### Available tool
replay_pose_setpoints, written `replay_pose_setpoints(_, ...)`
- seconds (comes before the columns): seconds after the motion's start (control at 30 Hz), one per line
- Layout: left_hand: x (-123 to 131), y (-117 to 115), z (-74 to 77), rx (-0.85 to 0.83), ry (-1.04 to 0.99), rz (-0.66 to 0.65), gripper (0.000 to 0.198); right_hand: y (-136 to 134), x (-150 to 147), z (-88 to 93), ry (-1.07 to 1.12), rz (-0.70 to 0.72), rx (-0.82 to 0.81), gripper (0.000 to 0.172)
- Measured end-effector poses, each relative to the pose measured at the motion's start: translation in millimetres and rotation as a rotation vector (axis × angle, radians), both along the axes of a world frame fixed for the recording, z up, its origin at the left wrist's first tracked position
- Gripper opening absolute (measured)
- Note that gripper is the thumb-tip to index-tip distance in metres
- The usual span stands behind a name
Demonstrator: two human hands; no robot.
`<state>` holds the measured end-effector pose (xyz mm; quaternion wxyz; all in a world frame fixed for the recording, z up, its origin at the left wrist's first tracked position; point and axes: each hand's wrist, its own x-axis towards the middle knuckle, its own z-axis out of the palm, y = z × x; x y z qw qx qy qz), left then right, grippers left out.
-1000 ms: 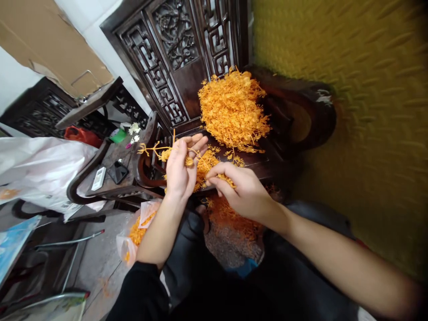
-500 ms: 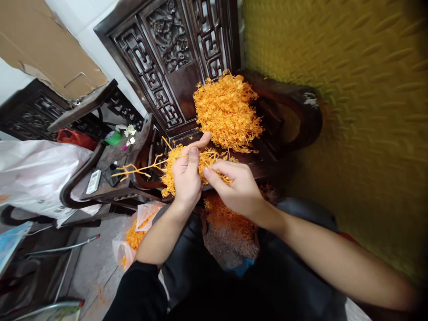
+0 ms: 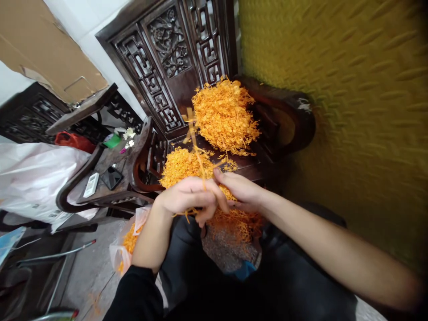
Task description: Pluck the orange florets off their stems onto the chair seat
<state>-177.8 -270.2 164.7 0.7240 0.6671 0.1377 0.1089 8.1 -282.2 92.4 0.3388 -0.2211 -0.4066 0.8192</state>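
My left hand (image 3: 192, 196) is closed around an orange branched plastic stem (image 3: 200, 162), whose forked upper end is smeared by motion and whose thin tips show below the wrist. My right hand (image 3: 244, 189) touches the left fingertips, its thumb raised and its fingers curled; what lies in them is hidden. Just beyond the hands, a low heap of small orange plastic sprigs (image 3: 182, 167) lies on the dark wooden chair seat (image 3: 254, 165). A taller heap of the same orange sprigs (image 3: 224, 118) stands behind it, against the carved chair back (image 3: 187, 84).
Orange pieces (image 3: 239, 225) lie below my hands, between my knees. To the left, a small side table (image 3: 110, 191) carries a black phone (image 3: 112, 177), a white remote-like device (image 3: 91, 185) and a green roll (image 3: 113, 140). A plastic bag of orange pieces (image 3: 130, 240) sits on the floor.
My left hand has come down and turned, swinging the orange stem from pointing left to pointing upward. My right hand has shifted slightly and now meets the left fingers.
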Motion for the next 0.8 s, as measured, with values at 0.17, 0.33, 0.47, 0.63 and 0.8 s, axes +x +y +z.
replay_pose_setpoints(0.17, 4, 6, -14.9, 0.384, 0.401, -0.347, 0.036, 3, 1, 3.2, 0.052, -0.311, -0.007, 0.047)
replay_pose_setpoints(0.33, -9, 24, -36.5, 0.617, 0.418, 0.025, 0.037, 9, 9, -3.7, -0.082, -0.379, 0.264, 0.046)
replay_pose_setpoints(0.47, -17, 35, -40.2, 0.289, 0.083, 0.352, 0.070, 12, 13, -10.5, -0.123, -0.325, 0.381, 0.045)
replay_pose_setpoints(0.63, 3, 30, -44.9, 0.025, -0.090, 0.628, 0.057, 10, 7, -8.8, -0.192, -0.227, 0.392, 0.053)
replay_pose_setpoints(0.8, 19, 21, -42.2, 0.100, -0.041, 0.880, 0.041, 6, 5, -3.3, -0.358, -0.122, 0.363, 0.054)
